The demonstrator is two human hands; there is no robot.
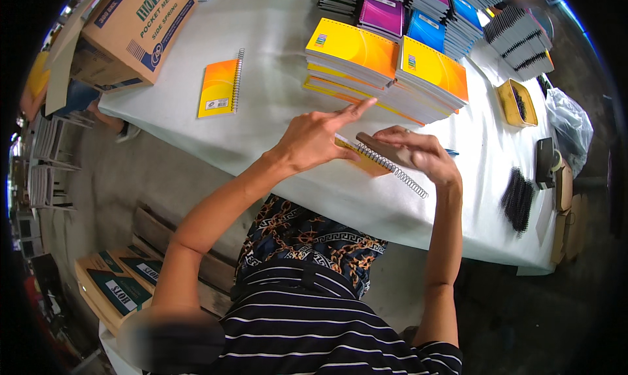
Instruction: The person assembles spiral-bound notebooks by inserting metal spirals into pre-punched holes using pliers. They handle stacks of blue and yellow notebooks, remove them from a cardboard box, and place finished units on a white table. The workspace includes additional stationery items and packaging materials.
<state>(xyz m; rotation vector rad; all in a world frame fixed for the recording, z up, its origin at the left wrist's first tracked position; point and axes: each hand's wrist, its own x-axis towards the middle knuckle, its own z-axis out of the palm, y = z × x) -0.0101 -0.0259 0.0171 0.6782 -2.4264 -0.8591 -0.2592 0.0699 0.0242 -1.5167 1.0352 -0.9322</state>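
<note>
Over the table's near edge, a small yellow-orange notebook (367, 163) is held tilted between my hands. A silver wire coil (386, 162) runs along its edge, and a length of it sticks out past the notebook at the lower right. My left hand (317, 138) grips the notebook's left end, thumb below and index finger stretched out. On the other side, my right hand (425, 156) has its bent fingers on the brown board (384, 150) beside the coil. Part of the notebook is hidden by my hands.
Stacks of yellow-orange notebooks (353, 51) stand just beyond my hands, with purple and blue stacks (425, 31) behind. One coiled notebook (220, 88) lies left, near a cardboard box (134, 35). At right are a yellow tub (517, 103), black coils (518, 201) and a tape dispenser (546, 162).
</note>
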